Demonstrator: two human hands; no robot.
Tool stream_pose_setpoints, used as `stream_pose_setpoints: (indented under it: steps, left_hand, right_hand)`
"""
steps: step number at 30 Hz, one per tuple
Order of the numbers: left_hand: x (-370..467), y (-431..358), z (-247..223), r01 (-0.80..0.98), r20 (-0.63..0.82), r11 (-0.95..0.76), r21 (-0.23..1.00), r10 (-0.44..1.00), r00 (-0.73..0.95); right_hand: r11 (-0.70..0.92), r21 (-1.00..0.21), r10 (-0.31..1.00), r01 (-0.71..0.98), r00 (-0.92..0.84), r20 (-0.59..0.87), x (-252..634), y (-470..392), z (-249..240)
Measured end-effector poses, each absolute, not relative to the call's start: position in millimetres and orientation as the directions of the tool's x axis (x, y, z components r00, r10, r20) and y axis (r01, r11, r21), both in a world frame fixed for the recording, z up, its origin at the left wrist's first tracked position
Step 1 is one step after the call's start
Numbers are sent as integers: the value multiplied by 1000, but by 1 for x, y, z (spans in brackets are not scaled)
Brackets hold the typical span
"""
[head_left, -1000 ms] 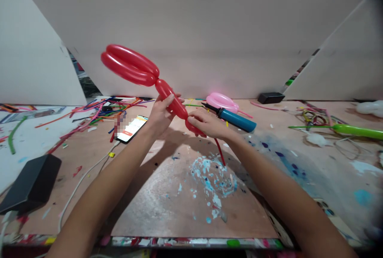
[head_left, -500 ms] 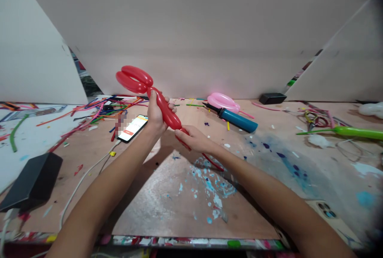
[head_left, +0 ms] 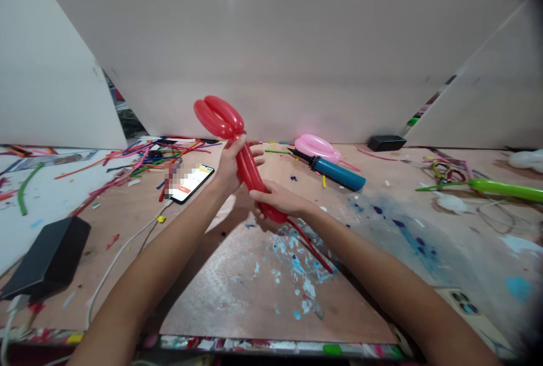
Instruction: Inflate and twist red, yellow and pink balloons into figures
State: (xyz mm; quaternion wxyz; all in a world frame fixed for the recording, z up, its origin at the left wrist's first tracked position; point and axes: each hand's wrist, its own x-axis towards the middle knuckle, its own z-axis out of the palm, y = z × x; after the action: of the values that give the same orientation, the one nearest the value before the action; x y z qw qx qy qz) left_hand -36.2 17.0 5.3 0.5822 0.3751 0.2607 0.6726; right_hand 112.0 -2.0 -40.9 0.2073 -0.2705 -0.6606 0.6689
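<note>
A red modelling balloon [head_left: 250,169] is held up over the table, slanting from upper left to lower right. Its top end is twisted into two long loops, and a thin uninflated tail hangs from the lower end. My left hand [head_left: 231,165] grips it just below the twist, thumb along the near side and the other fingers behind, partly spread. Lower down, my right hand [head_left: 278,199] is wrapped around the inflated part near its end. Behind my right hand lie a blue hand pump [head_left: 339,173] and a pink twisted balloon [head_left: 317,147].
A lit phone [head_left: 192,184] with a cable lies left of the balloon, beside many loose balloons [head_left: 139,156]. Black boxes stand at left [head_left: 48,255] and back right [head_left: 387,143]. A green balloon [head_left: 504,188] and another phone [head_left: 470,309] are at right. White panels [head_left: 280,49] enclose the back.
The balloon has shifted right and stands more upright. My right hand has moved from the thin lower end up onto the inflated part, and more of the tail now shows below.
</note>
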Motion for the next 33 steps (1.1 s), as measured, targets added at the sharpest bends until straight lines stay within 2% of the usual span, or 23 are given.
stream_pose_setpoints:
  steps: [4, 8, 14, 19, 21, 23, 26, 29, 33]
  left_hand:
    - [-50, 24, 13, -562, 228, -341, 754, 937, -264]
    - [-56, 31, 12, -586, 234, -363, 724, 929, -287]
    - [-46, 30, 4, -658, 138, -236, 715, 970, -198]
    - [-43, 27, 1, -734, 17, -47, 677, 999, -48]
    - [-41, 26, 0, -768, 11, -10, 641, 1000, -4]
    - [-39, 24, 0, -794, 35, -17, 607, 999, 6]
    - [-40, 22, 7, -811, 57, -58, 583, 998, -31]
    - [-50, 21, 19, -799, 101, -155, 581, 988, -118]
    - [-70, 22, 33, -754, 147, -277, 595, 960, -237]
  right_hand:
    - [-205, -960, 416, 193, -870, -264, 122, 1, -41]
    - [-277, -949, 442, 150, -857, -264, 126, 3, -38]
    - [-216, -976, 555, 30, -818, -149, 119, -1, -33]
    - [-257, -966, 624, -17, -767, -152, 110, -10, -34]
    - [-264, -964, 633, -13, -757, -163, 106, -13, -36]
    - [-331, -942, 593, -45, -787, -171, 104, -13, -37]
    - [-473, -874, 457, -114, -879, -133, 105, -10, -40]
    - [-481, -873, 351, -75, -929, -114, 112, -3, -44]
    - [-467, -884, 367, -9, -912, -184, 122, 8, -50]
